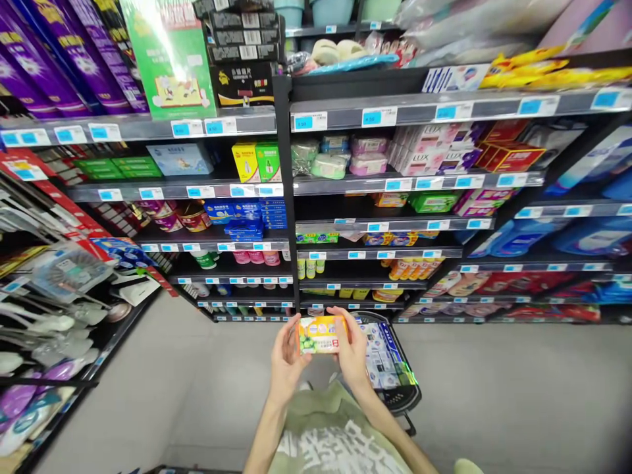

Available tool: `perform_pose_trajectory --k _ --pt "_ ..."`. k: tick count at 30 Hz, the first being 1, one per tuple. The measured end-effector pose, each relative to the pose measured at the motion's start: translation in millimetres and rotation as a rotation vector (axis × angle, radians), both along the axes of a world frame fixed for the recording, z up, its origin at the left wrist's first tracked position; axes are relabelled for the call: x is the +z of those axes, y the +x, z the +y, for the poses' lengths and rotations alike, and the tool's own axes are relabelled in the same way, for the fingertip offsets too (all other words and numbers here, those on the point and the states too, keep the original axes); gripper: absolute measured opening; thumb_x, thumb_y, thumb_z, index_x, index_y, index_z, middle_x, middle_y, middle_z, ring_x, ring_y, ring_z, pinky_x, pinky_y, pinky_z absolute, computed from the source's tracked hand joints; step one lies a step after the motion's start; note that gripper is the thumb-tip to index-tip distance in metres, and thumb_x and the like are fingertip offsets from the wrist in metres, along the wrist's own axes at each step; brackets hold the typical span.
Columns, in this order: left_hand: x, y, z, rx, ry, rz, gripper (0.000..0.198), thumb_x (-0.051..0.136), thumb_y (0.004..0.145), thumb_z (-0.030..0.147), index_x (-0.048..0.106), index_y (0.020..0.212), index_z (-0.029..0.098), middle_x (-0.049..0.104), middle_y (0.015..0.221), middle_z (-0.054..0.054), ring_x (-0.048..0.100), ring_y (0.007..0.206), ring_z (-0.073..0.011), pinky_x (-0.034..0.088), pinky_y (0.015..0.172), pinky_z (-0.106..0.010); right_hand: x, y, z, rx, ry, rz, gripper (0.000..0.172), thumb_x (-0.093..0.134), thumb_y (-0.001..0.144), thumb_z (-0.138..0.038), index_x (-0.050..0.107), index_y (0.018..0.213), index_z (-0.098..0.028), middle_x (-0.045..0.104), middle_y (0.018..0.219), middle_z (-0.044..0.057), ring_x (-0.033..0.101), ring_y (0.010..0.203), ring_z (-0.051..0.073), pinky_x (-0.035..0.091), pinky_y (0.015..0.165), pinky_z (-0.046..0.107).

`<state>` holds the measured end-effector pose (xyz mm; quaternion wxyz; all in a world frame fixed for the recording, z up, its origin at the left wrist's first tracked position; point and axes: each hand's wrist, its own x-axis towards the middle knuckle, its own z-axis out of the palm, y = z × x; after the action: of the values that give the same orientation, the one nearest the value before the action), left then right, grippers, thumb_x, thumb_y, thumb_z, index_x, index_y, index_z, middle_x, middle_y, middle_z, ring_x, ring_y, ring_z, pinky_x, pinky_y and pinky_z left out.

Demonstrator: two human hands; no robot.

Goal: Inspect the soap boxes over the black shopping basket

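Observation:
Between my two hands is a flat orange, white and green packet (318, 334) that looks like a wrapped bar of soap. My left hand (286, 349) grips its left end, thumb along the lower edge. On its right end my right hand (351, 345) is closed, with the thumb lying across the printed face. The packet is held in front of my body, above the floor. Just right of my right hand stands a black shopping basket or cart (402, 398) with a printed panel (382, 352) on top.
Tall shelves (375, 253) ahead carry soap boxes (427, 148), wrapped soaps (432, 201) and orange bottles (415, 266). Blue mosquito-coil-like boxes (247, 214) fill the left bay. A rack of ladles and utensils (64, 322) borders the left side. Grey floor (494, 382) lies below.

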<state>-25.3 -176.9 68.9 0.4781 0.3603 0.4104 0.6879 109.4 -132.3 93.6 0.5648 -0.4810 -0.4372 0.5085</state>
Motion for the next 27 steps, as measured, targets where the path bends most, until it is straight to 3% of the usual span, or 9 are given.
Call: perform_pose_trajectory --k 5,10,12,16,21,24,27 --pt "-3.8 -8 -9 0.006 0.011 -0.042 0.079 0.095 0.057 0.036 0.058 0.127 0.026 0.055 0.14 -0.014 0.058 0.123 -0.0299 0.054 0.096 -0.035 2.1 6 -9 0.084 -0.006 0.041 0.053 0.069 0.085 -0.05 0.063 0.129 -0.022 0.066 0.127 0.013 0.066 0.104 0.029 0.058 0.072 0.035" --pt "-4.4 -14 -19 0.134 -0.02 -0.103 0.089 0.095 0.048 0.05 0.06 0.126 0.024 0.056 0.135 -0.013 0.058 0.122 -0.0326 0.054 0.097 -0.035 5.0 14 -12 0.439 0.011 0.274 0.089 0.086 0.066 -0.045 0.047 0.145 -0.026 0.055 0.141 0.015 0.066 0.103 0.033 0.057 0.057 0.032" --pt "-5.8 -19 -26 0.168 -0.064 -0.119 0.092 0.094 0.046 0.056 0.061 0.126 0.024 0.056 0.136 -0.013 0.057 0.123 -0.0342 0.054 0.096 -0.036 2.6 13 -14 0.513 -0.003 0.338 0.09 0.09 0.061 -0.041 0.052 0.141 -0.026 0.055 0.141 0.016 0.066 0.103 0.034 0.055 0.051 0.03" --pt "-10.4 -23 -38 0.154 -0.152 -0.134 0.094 0.097 0.038 0.053 0.064 0.122 0.024 0.057 0.131 -0.013 0.059 0.118 -0.037 0.058 0.088 -0.036 -12.4 9 -19 0.48 -0.051 0.379 0.074 0.088 0.063 -0.046 0.062 0.13 -0.027 0.056 0.141 0.016 0.067 0.087 0.029 0.047 0.04 0.024" --pt "-5.7 -12 -45 0.116 -0.197 -0.25 0.089 0.095 0.047 0.048 0.06 0.126 0.026 0.057 0.126 -0.014 0.064 0.105 -0.0337 0.059 0.076 -0.036 -32.9 6 -17 0.353 -0.134 0.479 0.077 0.084 0.067 -0.055 0.058 0.136 -0.03 0.058 0.139 0.015 0.064 0.076 0.022 0.041 0.039 0.021" --pt "-1.0 -4 -43 0.04 -0.225 -0.289 0.084 0.096 0.048 0.037 0.059 0.124 0.027 0.057 0.121 -0.011 0.067 0.098 -0.0303 0.058 0.074 -0.036 -35.2 4 -11 0.286 -0.169 0.503 0.081 0.077 0.069 -0.067 0.058 0.138 -0.03 0.063 0.132 0.015 0.066 0.09 0.029 0.051 0.051 0.03" --pt "-2.2 1 -38 -0.005 -0.25 -0.302 0.089 0.098 0.041 0.026 0.059 0.121 0.027 0.057 0.113 -0.008 0.068 0.092 -0.0275 0.057 0.073 -0.033 -34.8 2 -6 0.237 -0.19 0.526 0.077 0.066 0.074 -0.075 0.06 0.136 -0.031 0.068 0.126 0.012 0.065 0.105 0.034 0.056 0.076 0.044"
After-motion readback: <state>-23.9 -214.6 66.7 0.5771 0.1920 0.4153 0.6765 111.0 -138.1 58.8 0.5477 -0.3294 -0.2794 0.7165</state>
